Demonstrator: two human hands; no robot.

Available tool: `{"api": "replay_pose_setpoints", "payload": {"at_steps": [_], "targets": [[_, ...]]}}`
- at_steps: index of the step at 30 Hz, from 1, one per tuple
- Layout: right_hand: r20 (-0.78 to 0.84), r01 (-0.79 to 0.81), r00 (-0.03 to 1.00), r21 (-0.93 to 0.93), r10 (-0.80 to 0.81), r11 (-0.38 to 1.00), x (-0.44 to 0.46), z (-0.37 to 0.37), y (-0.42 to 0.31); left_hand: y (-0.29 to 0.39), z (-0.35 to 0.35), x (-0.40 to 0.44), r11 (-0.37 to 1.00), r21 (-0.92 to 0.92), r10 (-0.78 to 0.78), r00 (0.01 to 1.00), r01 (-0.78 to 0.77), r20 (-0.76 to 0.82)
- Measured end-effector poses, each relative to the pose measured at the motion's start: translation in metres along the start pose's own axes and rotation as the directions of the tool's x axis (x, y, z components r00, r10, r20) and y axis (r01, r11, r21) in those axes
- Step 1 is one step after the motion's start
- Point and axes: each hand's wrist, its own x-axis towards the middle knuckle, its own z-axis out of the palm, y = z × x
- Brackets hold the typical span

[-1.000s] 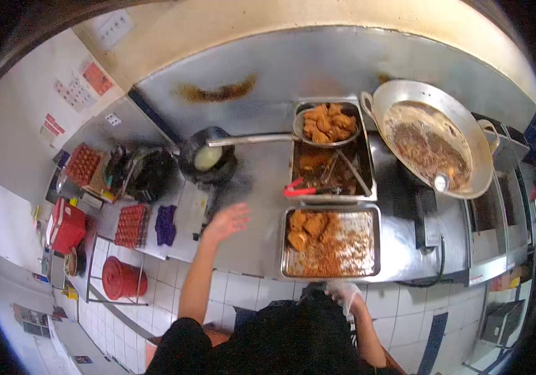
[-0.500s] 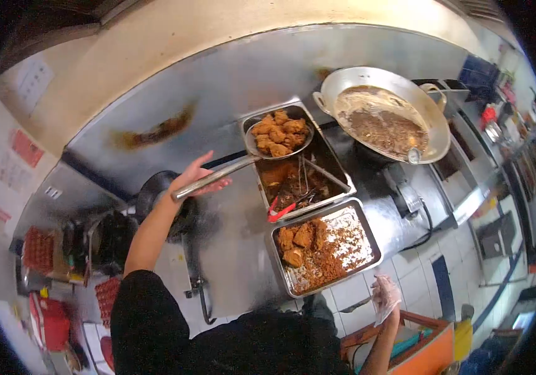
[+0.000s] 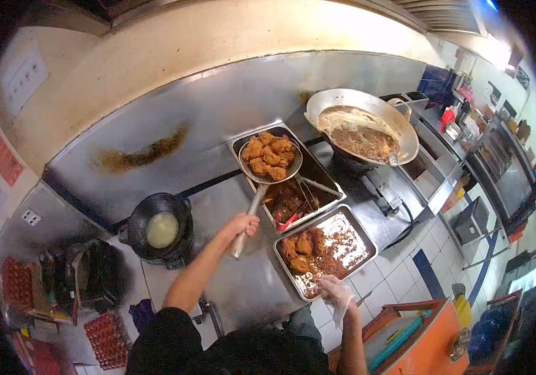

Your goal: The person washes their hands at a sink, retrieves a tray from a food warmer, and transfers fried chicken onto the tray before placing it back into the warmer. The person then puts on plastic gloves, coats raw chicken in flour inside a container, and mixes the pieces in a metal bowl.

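Strainer of fried pieces above far pan, handle clenched by left fingers; right fingers, grip unclear, near tray of pieces and crumbs

A stainless steel counter runs along the wall. On it lies a deep rectangular pan, with a shallow tray just beside it, at the near side. A large wok stands raised at the right and a dark wok at the left. A red egg tray and purple cloth lie at the near left.
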Motion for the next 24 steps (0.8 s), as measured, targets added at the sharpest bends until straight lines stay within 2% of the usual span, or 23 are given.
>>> {"api": "replay_pose_setpoints", "payload": {"at_steps": [1, 2, 3, 4, 5, 6, 7, 9, 10, 11, 12, 13, 15, 17, 18, 19, 21, 23, 24], "targets": [[0.071, 0.092, 0.994, -0.077, -0.087, 0.993, 0.003, 0.004, 0.003, -0.012, 0.002, 0.0, 1.0, 0.003, 0.006, 1.0, -0.007, 0.01], [0.029, -0.003, 1.0, -0.15, 0.007, 0.989, -0.004, 0.015, -0.007, -0.025, -0.002, 0.004, 1.0, -0.004, 0.029, 0.999, -0.029, 0.043], [0.029, 0.006, 1.0, -0.157, -0.002, 0.988, 0.012, 0.011, 0.002, -0.027, 0.003, 0.001, 0.999, -0.013, 0.053, 0.996, -0.052, 0.075], [0.118, 0.174, 0.983, -0.39, -0.139, 0.904, 0.038, 0.004, 0.018, -0.028, 0.007, -0.001, 0.998, -0.013, 0.059, 0.995, -0.058, 0.079], [0.282, 0.4, 0.916, -0.591, -0.285, 0.701, 0.045, 0.01, 0.017, -0.03, 0.02, -0.015, 0.997, 0.002, 0.076, 0.996, -0.076, 0.047], [0.44, 0.59, 0.792, -0.732, -0.423, 0.342, 0.051, 0.018, 0.012, -0.036, 0.027, -0.027, 0.996, 0.022, 0.081, 0.997, -0.081, 0.012], [0.565, 0.66, 0.631, -0.751, -0.531, -0.014, 0.058, 0.025, 0.009, -0.042, 0.032, -0.038, 0.997, 0.034, 0.062, 0.998, -0.062, 0.01], [0.604, 0.733, 0.411, -0.664, -0.683, -0.147, 0.096, 0.062, 0.005, -0.05, 0.039, -0.055, 0.993, 0.063, 0.097, 0.995, -0.098, 0.01], [0.554, 0.763, 0.45, -0.646, -0.701, -0.021, 0.109, 0.08, -0.001, -0.052, 0.046, -0.067, 0.994, 0.082, 0.078, 0.997, -0.079, 0.011], [0.445, 0.764, 0.592, -0.575, -0.672, 0.292, 0.121, 0.103, -0.006, -0.057, 0.056, -0.084, 0.989, 0.111, 0.097, 0.995, -0.093, -0.031], [0.276, 0.581, 0.814, -0.398, -0.511, 0.71, 0.13, 0.125, -0.01, -0.063, 0.066, -0.099, 0.985, 0.14, 0.114, 0.991, -0.104, -0.068], [0.184, 0.425, 0.904, -0.273, -0.387, 0.863, 0.137, 0.142, -0.019, -0.064, 0.074, -0.109, 0.984, 0.159, 0.094, 0.993, -0.083, -0.065], [0.107, 0.246, 0.967, -0.144, -0.232, 0.958, 0.149, 0.163, -0.025, -0.074, 0.08, -0.138, 0.988, 0.147, 0.056, 0.996, -0.045, -0.067], [0.104, 0.327, 0.94, -0.016, -0.324, 0.945, 0.125, 0.177, -0.016, -0.083, 0.088, -0.161, 0.978, 0.205, 0.066, 0.993, -0.045, -0.097], [0.091, 0.316, 0.945, -0.016, -0.313, 0.949, 0.12, 0.177, -0.012, -0.088, 0.096, -0.17, 0.968, 0.243, 0.098, 0.988, -0.067, -0.118], [0.134, 0.491, 0.865, -0.025, -0.484, 0.871, 0.116, 0.176, -0.007, -0.091, 0.103, -0.18, 0.97, 0.24, 0.073, 0.991, -0.043, -0.116], [0.155, 0.626, 0.773, -0.026, -0.615, 0.78, 0.088, 0.176, -0.001, -0.097, 0.113, -0.201, 0.963, 0.264, 0.099, 0.983, -0.055, -0.157], [0.076, 0.295, 0.955, -0.174, -0.286, 0.94, 0.044, 0.183, -0.028, -0.105, 0.118, -0.217, 0.956, 0.291, 0.084, 0.982, -0.032, -0.167], [0.095, 0.25, 0.964, -0.006, -0.248, 0.968, 0.033, 0.185, -0.025, -0.109, 0.121, -0.228, 0.951, 0.306, 0.09, 0.983, -0.038, -0.158]]}}
